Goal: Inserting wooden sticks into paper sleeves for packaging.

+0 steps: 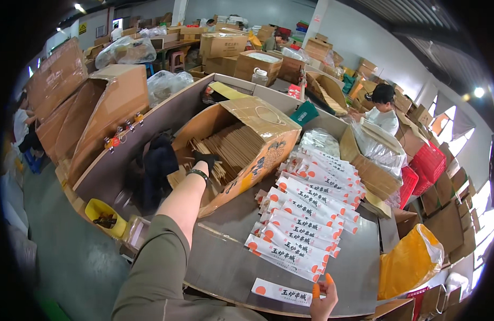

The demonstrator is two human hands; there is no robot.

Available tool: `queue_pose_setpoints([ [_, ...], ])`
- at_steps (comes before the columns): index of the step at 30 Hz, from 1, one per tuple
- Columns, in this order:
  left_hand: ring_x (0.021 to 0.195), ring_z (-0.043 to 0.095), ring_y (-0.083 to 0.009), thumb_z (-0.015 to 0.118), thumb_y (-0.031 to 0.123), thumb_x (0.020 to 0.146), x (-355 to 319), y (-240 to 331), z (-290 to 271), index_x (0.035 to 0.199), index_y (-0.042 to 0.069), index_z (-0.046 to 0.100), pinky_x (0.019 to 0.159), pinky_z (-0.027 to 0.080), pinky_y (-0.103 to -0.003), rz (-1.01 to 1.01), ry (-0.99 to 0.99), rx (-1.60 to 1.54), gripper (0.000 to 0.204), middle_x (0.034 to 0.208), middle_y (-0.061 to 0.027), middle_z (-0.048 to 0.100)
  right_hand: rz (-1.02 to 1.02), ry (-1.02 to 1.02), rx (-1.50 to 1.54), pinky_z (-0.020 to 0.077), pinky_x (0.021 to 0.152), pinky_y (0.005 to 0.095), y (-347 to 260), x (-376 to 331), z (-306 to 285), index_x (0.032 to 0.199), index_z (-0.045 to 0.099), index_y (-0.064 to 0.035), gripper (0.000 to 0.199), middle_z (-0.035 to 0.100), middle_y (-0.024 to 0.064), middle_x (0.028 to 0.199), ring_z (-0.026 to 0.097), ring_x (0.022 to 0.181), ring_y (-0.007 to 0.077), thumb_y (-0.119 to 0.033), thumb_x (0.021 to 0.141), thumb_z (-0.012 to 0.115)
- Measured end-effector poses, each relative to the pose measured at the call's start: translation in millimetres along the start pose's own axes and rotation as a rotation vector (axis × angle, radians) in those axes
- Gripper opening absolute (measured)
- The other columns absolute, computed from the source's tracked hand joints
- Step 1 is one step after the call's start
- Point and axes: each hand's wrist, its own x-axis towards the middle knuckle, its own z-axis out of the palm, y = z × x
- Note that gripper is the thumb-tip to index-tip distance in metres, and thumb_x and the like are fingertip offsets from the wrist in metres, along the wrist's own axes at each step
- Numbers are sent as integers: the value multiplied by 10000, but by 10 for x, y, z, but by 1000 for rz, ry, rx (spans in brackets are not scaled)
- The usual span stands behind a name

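My left hand, in a black glove and with a dark wristband, reaches into a tilted cardboard box of thin wooden chopsticks. Its fingers are closed around some of the sticks, partly hidden among them. At the table's front edge is my right hand, orange covers on two fingertips, those fingers stretched up and apart. It touches the right end of a single white paper sleeve lying flat. Beyond it, overlapping rows of similar sleeves, with orange dots and dark print, spread over the grey table.
A yellow bin hangs at the table's left edge, near dark cloth. Low panels border the table. On the right are an open carton with clear plastic, red crates and a yellow sack. A co-worker sits beyond.
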Motion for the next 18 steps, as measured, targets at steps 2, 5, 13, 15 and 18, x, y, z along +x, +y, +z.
queue_pose_setpoints([
  [2, 781, 649, -278, 651, 332, 845, 197, -747, 590, 1090, 51, 621, 705, 534, -432, 260, 274, 787, 374, 915, -151, 670, 68, 18, -45, 519, 697, 272, 15, 2, 42, 1171, 603, 38, 367, 651, 100, 892, 629, 750, 163, -50, 825, 688],
  [5, 642, 634, -244, 731, 148, 761, -609, -1133, 1015, 807, 69, 626, 583, 529, -366, 381, -36, 446, 139, 706, -102, 636, 99, -14, -2, 510, 740, 269, -241, 11, 185, 1200, 593, 25, 369, 643, 64, 876, 620, 778, 121, -17, 837, 649],
  [13, 1278, 456, -389, 723, 82, 699, -2769, -3075, 763, 1515, 71, -119, 996, 434, -395, 1340, -590, 1299, 1172, 1451, -277, 354, 69, -333, 573, 422, 994, 358, -1024, 630, 1207, 1449, 280, -42, 761, 546, 111, 1228, 570, 1088, 199, -84, 828, 719],
  [15, 1050, 575, -427, 604, 114, 784, -3188, -3471, 557, 1529, 90, 40, 828, 507, -439, 930, -475, 1476, 935, 1363, -246, 436, 74, -224, 683, 437, 974, 336, -1195, 721, 1496, 1435, 261, -59, 801, 511, 99, 1265, 567, 1073, 185, -74, 801, 751],
  [18, 946, 616, -404, 562, 118, 826, -3160, -3595, 324, 1507, 92, 155, 728, 522, -457, 985, -385, 1682, 794, 1336, -206, 484, 258, -145, 724, 448, 946, 301, -1201, 480, 1586, 1387, 310, -55, 741, 521, 79, 1233, 561, 1057, 161, -48, 795, 755],
])
